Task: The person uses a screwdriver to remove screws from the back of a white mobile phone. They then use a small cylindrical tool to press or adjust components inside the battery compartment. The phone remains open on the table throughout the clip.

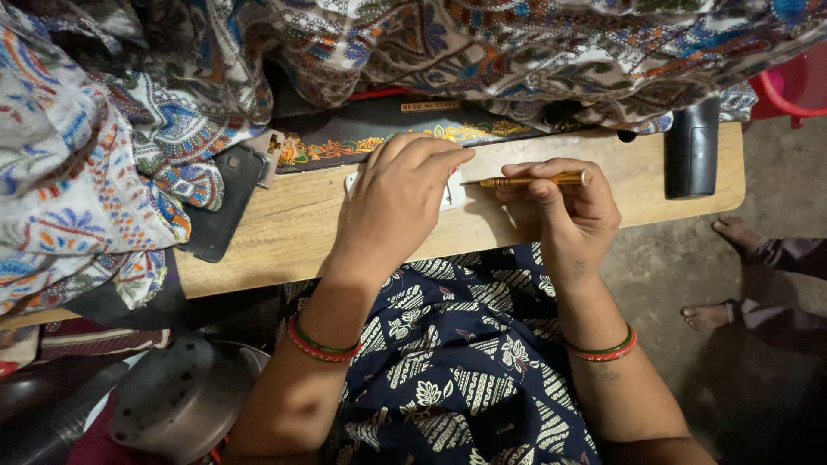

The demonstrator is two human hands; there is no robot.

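Note:
My left hand [401, 194] rests palm down on a small white object [453, 195] lying on the wooden table [284, 232], covering most of it. My right hand [564, 207] grips a slim golden screwdriver [534, 180], held level with its thin tip pointing left toward the white object. Both wrists wear red and green bangles. A dark blue patterned garment covers my lap below the table edge.
Patterned multicoloured cloth [112, 146] is heaped over the table's left and back. A dark phone [222, 202] lies at the left, a black cylinder [692, 148] stands at the right end. Another person's bare feet [732, 275] are on the floor at right. A round metal part [177, 398] sits lower left.

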